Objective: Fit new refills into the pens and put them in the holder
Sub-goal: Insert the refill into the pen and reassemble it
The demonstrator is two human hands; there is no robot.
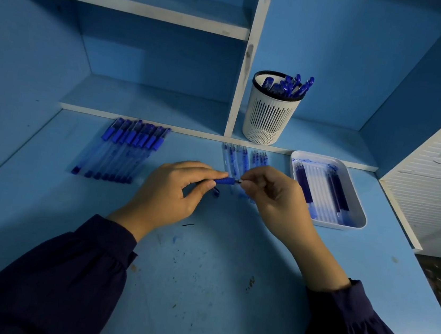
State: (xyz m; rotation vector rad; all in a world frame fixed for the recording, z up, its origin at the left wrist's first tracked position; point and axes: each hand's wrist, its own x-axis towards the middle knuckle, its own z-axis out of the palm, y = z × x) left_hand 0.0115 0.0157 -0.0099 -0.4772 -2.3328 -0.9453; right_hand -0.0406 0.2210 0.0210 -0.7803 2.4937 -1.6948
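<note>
Gripping blue-gripped pen (223,180) mid-frame: left hand (167,192) clenches barrel, right hand (271,194) pinches tip, probably; I'd keep both aligned.

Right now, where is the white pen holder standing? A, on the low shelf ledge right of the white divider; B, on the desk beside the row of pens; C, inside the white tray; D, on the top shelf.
A: the pen holder, with blue pens in it, stands on the low ledge just right of the white divider, behind the white tray.
</note>
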